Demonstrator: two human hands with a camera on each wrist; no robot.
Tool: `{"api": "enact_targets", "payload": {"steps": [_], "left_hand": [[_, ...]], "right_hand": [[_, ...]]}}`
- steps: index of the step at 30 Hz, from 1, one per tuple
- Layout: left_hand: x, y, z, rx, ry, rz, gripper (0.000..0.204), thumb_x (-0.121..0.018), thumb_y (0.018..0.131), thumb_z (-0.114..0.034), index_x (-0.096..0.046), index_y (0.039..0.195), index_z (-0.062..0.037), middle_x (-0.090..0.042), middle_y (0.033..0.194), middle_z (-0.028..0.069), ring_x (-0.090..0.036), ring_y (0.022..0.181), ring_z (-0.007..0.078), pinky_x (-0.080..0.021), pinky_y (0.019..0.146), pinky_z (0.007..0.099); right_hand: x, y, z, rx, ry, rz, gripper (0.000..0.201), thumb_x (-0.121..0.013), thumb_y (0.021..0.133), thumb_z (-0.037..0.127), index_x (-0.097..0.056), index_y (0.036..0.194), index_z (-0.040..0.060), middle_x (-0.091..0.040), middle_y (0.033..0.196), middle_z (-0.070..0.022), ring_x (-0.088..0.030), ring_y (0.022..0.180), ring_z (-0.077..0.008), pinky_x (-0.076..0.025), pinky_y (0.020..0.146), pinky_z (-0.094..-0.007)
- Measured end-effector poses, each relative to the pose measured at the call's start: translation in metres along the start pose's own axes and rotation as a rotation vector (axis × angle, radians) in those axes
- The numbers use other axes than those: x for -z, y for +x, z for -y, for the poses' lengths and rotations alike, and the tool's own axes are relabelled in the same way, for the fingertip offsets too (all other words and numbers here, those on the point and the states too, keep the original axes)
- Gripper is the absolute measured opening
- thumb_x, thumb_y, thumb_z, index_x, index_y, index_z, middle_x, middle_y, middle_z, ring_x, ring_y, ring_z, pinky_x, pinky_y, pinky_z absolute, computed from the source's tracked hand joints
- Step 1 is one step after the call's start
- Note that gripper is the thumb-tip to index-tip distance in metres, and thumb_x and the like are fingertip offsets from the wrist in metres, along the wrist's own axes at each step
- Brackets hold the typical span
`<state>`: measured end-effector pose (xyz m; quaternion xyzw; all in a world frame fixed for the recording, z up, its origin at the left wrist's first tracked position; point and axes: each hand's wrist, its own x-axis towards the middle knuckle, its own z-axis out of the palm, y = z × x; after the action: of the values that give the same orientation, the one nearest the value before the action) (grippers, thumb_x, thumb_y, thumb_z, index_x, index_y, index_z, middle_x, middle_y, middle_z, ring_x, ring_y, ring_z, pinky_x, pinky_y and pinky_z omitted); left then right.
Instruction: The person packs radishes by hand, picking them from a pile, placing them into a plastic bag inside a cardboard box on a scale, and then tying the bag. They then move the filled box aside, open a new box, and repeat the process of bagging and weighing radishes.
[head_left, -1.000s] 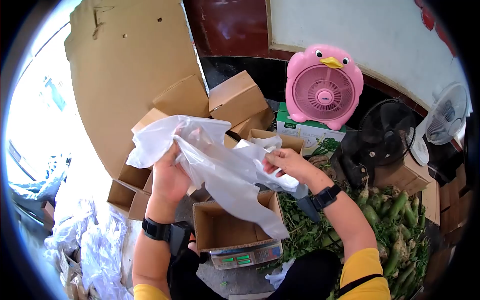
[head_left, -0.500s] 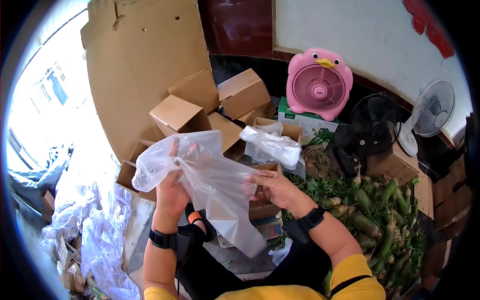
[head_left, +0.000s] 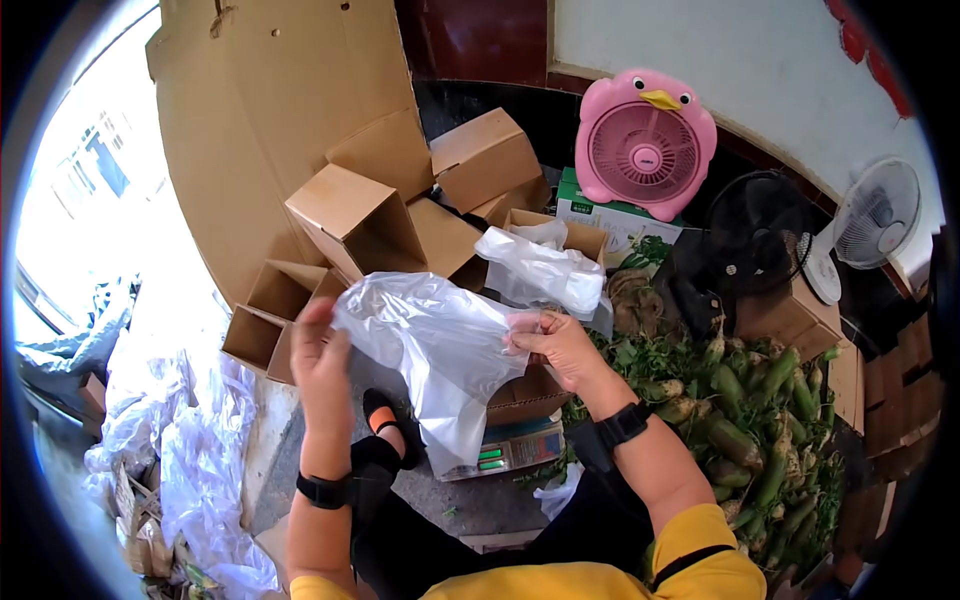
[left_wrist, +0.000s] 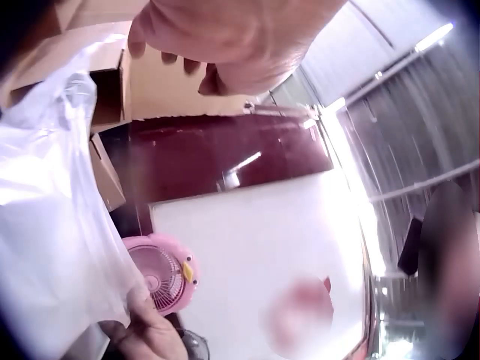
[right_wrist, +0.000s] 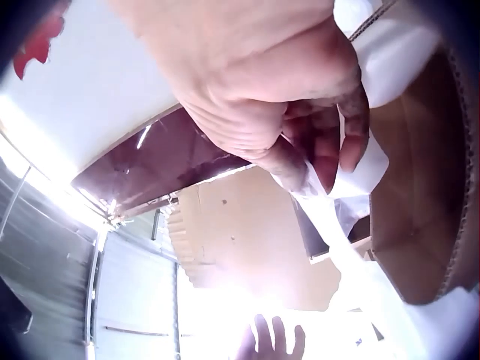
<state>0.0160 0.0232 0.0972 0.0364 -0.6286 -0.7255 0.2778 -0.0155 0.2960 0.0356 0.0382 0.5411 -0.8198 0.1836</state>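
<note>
A translucent white plastic bag (head_left: pixel 425 350) hangs spread out in front of the body, its lower part draped over the edge of a small cardboard box (head_left: pixel 525 395). At the bag's right edge my right hand (head_left: pixel 570 355) pinches the film between thumb and fingers; the right wrist view shows the same bag (right_wrist: pixel 349 255) bunched at the fingertips. My left hand (head_left: pixel 320 365), a little blurred, is raised just beside the bag's left edge, its fingers loose with nothing in them. A digital scale (head_left: pixel 500 458) with green displays sits under the box, partly covered by the bag.
A stack of white bags (head_left: pixel 545 270) lies over another box behind. Empty cartons (head_left: pixel 350 220) stand at the back left, a pink penguin-shaped fan (head_left: pixel 648 145) at the back. Leafy green radishes (head_left: pixel 760 430) are heaped on the right, crumpled plastic (head_left: pixel 200 450) on the left.
My right hand moved from near the bag stack onto the spread bag's edge and pinches it. The left hand, earlier holding the bag, has let go and moved left.
</note>
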Motion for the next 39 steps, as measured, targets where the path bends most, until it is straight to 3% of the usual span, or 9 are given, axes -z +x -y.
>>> {"api": "enact_targets", "payload": {"steps": [4,10,13,16,23,30,33,37,39], "left_hand": [[-0.042,-0.018,0.003,0.203,0.323,0.518,0.021,-0.059,0.082,-0.006,-0.063,0.102,-0.0019,-0.061,0.095,0.0030,-0.056,0.082,0.0095,-0.045,0.072,0.0226],[-0.056,-0.038,0.045,0.454,0.253,0.719,0.017,-0.059,0.087,-0.010,-0.063,0.101,-0.0004,-0.061,0.086,0.0004,-0.051,0.074,0.0061,-0.042,0.065,0.0207],[-0.056,-0.038,0.053,0.356,0.319,0.687,0.018,-0.057,0.088,-0.012,-0.062,0.101,-0.0001,-0.060,0.084,-0.0004,-0.050,0.071,0.0057,-0.042,0.062,0.0206],[-0.056,-0.035,0.042,0.472,0.300,0.621,0.019,-0.056,0.089,-0.014,-0.062,0.101,-0.0002,-0.059,0.082,-0.0008,-0.050,0.070,0.0059,-0.042,0.063,0.0206],[-0.054,-0.039,0.044,0.475,0.273,0.627,0.024,-0.060,0.082,-0.016,-0.062,0.099,0.0018,-0.063,0.086,0.0080,-0.058,0.070,0.0121,-0.047,0.062,0.0246],[-0.054,-0.039,0.051,0.527,0.361,0.711,0.011,-0.058,0.088,-0.014,-0.060,0.089,-0.0034,-0.060,0.084,0.0018,-0.053,0.072,0.0089,-0.044,0.064,0.0225],[-0.056,-0.032,0.039,0.840,-0.224,0.385,0.012,-0.050,0.093,-0.018,-0.050,0.094,-0.0066,-0.061,0.095,0.0075,-0.061,0.084,0.0193,-0.053,0.069,0.0339],[-0.050,-0.020,0.037,0.770,-0.486,0.224,0.013,-0.049,0.094,-0.020,-0.048,0.094,-0.0067,-0.051,0.086,0.0023,-0.057,0.083,0.0169,-0.047,0.061,0.0289],[-0.048,-0.021,0.052,0.752,-0.415,0.238,0.013,-0.049,0.094,-0.020,-0.049,0.094,-0.0068,-0.050,0.085,0.0016,-0.055,0.083,0.0150,-0.047,0.063,0.0280]], "right_hand": [[-0.010,0.002,-0.006,0.144,-0.159,0.014,0.026,-0.070,0.074,0.001,-0.062,0.099,0.0017,-0.065,0.088,-0.0039,-0.061,0.076,-0.0105,-0.049,0.070,-0.0243],[-0.013,0.001,-0.016,0.323,-0.511,-0.047,0.020,-0.072,0.071,0.008,-0.061,0.085,-0.0001,-0.061,0.077,-0.0013,-0.055,0.070,-0.0075,-0.044,0.061,-0.0236],[-0.020,-0.001,-0.012,0.242,-0.470,-0.036,0.017,-0.071,0.073,0.007,-0.059,0.084,0.0002,-0.060,0.075,-0.0011,-0.055,0.071,-0.0071,-0.044,0.061,-0.0231],[-0.022,0.001,-0.017,0.185,-0.305,0.042,0.018,-0.070,0.073,0.004,-0.057,0.085,0.0007,-0.059,0.073,-0.0007,-0.055,0.070,-0.0063,-0.043,0.060,-0.0218],[-0.041,-0.008,-0.003,0.252,-0.418,0.004,0.023,-0.071,0.071,0.002,-0.054,0.085,0.0004,-0.055,0.071,0.0013,-0.051,0.066,-0.0051,-0.042,0.058,-0.0210],[-0.044,-0.007,-0.010,0.300,-0.709,0.026,0.030,-0.072,0.068,0.002,-0.054,0.093,-0.0009,-0.052,0.075,0.0027,-0.047,0.069,-0.0053,-0.041,0.063,-0.0211],[-0.031,0.003,-0.017,0.361,-0.563,-0.037,0.030,-0.073,0.069,0.011,-0.059,0.093,0.0008,-0.049,0.064,0.0019,-0.043,0.057,-0.0058,-0.037,0.053,-0.0215],[-0.016,0.005,-0.005,0.255,-0.751,-0.129,0.024,-0.069,0.074,0.008,-0.058,0.093,-0.0007,-0.058,0.074,-0.0023,-0.050,0.065,-0.0085,-0.040,0.061,-0.0205],[-0.010,0.010,-0.012,0.379,-0.973,-0.122,0.022,-0.064,0.079,0.012,-0.058,0.098,0.0012,-0.063,0.081,-0.0065,-0.059,0.071,-0.0137,-0.047,0.063,-0.0244]]}}
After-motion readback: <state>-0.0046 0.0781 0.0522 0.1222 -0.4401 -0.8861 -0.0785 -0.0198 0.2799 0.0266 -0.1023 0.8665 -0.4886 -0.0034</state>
